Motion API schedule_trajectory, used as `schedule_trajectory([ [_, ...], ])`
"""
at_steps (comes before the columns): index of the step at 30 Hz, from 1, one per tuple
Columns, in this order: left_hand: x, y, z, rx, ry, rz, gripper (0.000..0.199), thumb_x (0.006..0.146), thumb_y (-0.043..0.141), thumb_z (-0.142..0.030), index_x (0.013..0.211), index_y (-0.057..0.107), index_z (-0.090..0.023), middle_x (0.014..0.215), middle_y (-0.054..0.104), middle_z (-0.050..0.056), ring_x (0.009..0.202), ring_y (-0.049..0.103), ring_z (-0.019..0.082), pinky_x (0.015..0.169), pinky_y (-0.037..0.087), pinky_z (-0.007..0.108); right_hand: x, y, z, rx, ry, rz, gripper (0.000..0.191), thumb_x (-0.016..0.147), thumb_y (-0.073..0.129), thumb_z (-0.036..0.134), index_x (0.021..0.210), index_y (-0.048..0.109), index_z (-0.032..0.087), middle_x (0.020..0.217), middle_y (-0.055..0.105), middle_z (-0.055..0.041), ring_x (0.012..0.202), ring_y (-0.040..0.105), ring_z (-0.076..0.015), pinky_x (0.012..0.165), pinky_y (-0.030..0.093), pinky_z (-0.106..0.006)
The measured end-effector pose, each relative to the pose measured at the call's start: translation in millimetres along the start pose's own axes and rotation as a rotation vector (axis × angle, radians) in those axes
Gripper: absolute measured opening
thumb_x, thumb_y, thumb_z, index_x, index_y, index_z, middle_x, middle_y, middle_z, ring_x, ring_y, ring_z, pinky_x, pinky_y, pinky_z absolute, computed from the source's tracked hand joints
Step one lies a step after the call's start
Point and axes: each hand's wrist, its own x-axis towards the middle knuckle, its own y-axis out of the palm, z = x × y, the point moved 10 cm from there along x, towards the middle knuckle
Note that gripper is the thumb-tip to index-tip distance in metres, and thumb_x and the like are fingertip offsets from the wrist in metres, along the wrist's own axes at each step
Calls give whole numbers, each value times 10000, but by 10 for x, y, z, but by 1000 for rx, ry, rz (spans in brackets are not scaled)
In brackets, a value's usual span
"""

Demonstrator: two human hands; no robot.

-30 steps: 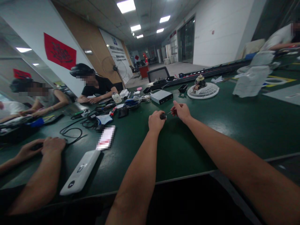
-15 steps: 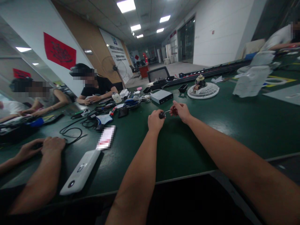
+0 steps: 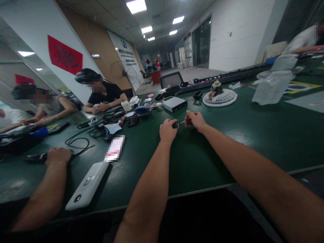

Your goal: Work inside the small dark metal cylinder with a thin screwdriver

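My left hand (image 3: 168,130) is closed round a screwdriver-like tool (image 3: 175,125) with a short dark, rounded handle. A thin metal shaft runs from it toward my right hand (image 3: 196,121). The fingers of that hand are pinched together at the far end of the shaft; whatever lies between them is too small to make out. Both hands are above the green tabletop (image 3: 194,162), a little in front of a silver-grey box (image 3: 174,104). Farther back to the right lies a white fan grille (image 3: 219,99) with a motor standing on it.
A white device (image 3: 87,185) and a lit phone (image 3: 115,148) lie to my left. Beside them a co-worker's hand (image 3: 58,156) rests near a dark handled tool (image 3: 35,158). Cables (image 3: 78,143) and parts clutter the back left; plastic wrapping (image 3: 270,86) stands at the right.
My hands stay nearly in place; the tool in my left hand has turned slightly. At the left, one of the co-worker's hands has left the dark tool and gone from view.
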Motion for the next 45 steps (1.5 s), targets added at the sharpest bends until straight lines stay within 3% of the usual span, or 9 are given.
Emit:
schedule_trajectory([
  [3,3,12,-8,11,-2,22,395,849,752,-275,1236,721,-346,1104,671,20,982,649,188,881,487,291,-3,-25,45,-4,-46,-28,477,939,576,572,699,631,164,596,700,-75,471,645,-136,389,382,-214],
  [7,0,-31,-22,19,-13,13,386,862,733,-275,1242,720,-340,1109,670,25,990,649,190,879,490,291,-15,82,6,-8,8,64,507,916,581,630,704,623,172,617,702,-77,485,655,-148,401,397,-224],
  [12,-9,-12,-46,21,-9,49,393,862,726,-261,1245,719,-347,1110,666,24,984,650,189,884,495,295,-25,39,78,-61,-47,3,498,909,596,621,678,618,180,592,681,-67,470,632,-145,400,384,-231],
  [16,-10,-19,-30,23,-20,37,411,861,722,-248,1259,711,-349,1111,663,23,991,647,187,899,495,295,-37,124,15,-47,3,83,487,932,577,591,685,639,176,621,700,-83,491,646,-158,413,389,-243],
  [24,-8,37,43,58,-73,49,401,868,704,-276,1264,708,-337,1152,670,36,1014,662,208,897,508,304,-17,-173,134,-48,-104,-141,627,868,535,784,709,632,185,454,571,-17,376,590,-152,326,309,-235],
  [28,-14,46,119,64,-134,49,395,882,689,-307,1277,691,-320,1166,664,57,1056,667,227,912,514,313,13,4,-8,-95,-40,36,465,886,633,652,806,649,194,615,677,-28,442,642,-148,305,336,-210],
  [33,-60,14,219,79,-246,62,351,892,664,-319,1241,696,-299,1191,657,88,1061,676,259,895,525,348,12,246,-149,-381,-88,198,84,806,771,199,779,695,178,625,677,8,457,582,-100,406,448,-201],
  [40,-70,0,262,66,-286,60,342,886,648,-289,1223,705,-299,1178,667,94,1061,678,261,886,526,352,-88,470,-215,-205,-18,475,291,578,825,58,788,666,180,733,717,25,673,679,-131,646,550,-249],
  [45,-59,22,249,55,-262,55,348,891,628,-272,1228,710,-307,1166,671,95,1056,682,264,889,525,356,-79,449,-143,-411,-120,440,312,571,823,71,821,680,193,721,671,46,688,625,-130,676,487,-256],
])
